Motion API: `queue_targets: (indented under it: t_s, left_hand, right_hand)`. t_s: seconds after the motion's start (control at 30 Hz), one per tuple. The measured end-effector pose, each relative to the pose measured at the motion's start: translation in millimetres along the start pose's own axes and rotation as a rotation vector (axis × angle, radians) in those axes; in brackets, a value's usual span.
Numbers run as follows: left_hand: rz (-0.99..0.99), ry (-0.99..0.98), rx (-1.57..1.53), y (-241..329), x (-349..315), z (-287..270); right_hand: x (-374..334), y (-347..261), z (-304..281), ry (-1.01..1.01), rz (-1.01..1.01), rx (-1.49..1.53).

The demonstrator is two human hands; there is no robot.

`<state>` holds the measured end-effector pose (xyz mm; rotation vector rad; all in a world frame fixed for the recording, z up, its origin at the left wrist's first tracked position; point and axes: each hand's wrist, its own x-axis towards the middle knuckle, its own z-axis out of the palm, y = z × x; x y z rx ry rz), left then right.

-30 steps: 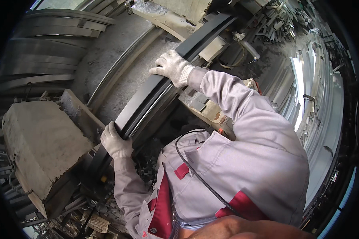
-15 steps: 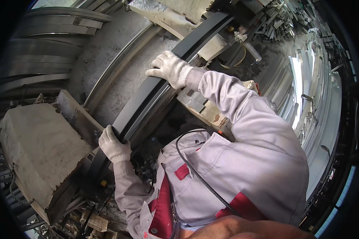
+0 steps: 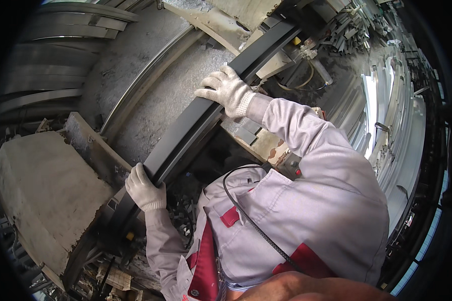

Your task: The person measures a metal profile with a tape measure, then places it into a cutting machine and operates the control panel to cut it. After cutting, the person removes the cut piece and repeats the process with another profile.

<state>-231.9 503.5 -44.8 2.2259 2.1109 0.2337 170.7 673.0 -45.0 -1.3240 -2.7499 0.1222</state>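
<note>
A long dark grey metal profile (image 3: 188, 123) runs diagonally from the lower left to the upper right, across a machine. My left hand (image 3: 144, 189), in a white knit glove, grips it near its lower-left stretch, the fingers curled over the far edge. Farther along, my right hand (image 3: 227, 92), gloved the same way, lies across the top with its fingers bent over the far side and its thumb side toward me. Both ends of the profile run into shadow beside machine housings. My palms hide the contact underneath.
A worn beige machine cover (image 3: 50, 185) stands at the left. Behind the profile, a metal rail (image 3: 145, 78) borders a bed strewn with shavings. Long silvery bars (image 3: 397, 145) are stacked at the right; offcuts (image 3: 349, 32) pile up at the far right. A red button (image 3: 298, 172) shows near my right arm.
The profile has shifted slightly to the right and toward me, with both hands still on it. My right hand has moved a little right. The red button has come into sight; the view has shifted slightly.
</note>
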Motion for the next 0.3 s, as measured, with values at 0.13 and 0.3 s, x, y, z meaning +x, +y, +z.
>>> queue_targets:
  t_s: [0.13, 0.3]
  left_hand:
    - [-0.013, 0.003, -0.005, 2, 1, 1]
    - [-0.011, 0.019, 0.006, 0, -2, 8]
  right_hand:
    - [-6, 26, 7, 0.053, 0.069, -0.111]
    - [-12, 26, 15, 0.083, 0.065, -0.152]
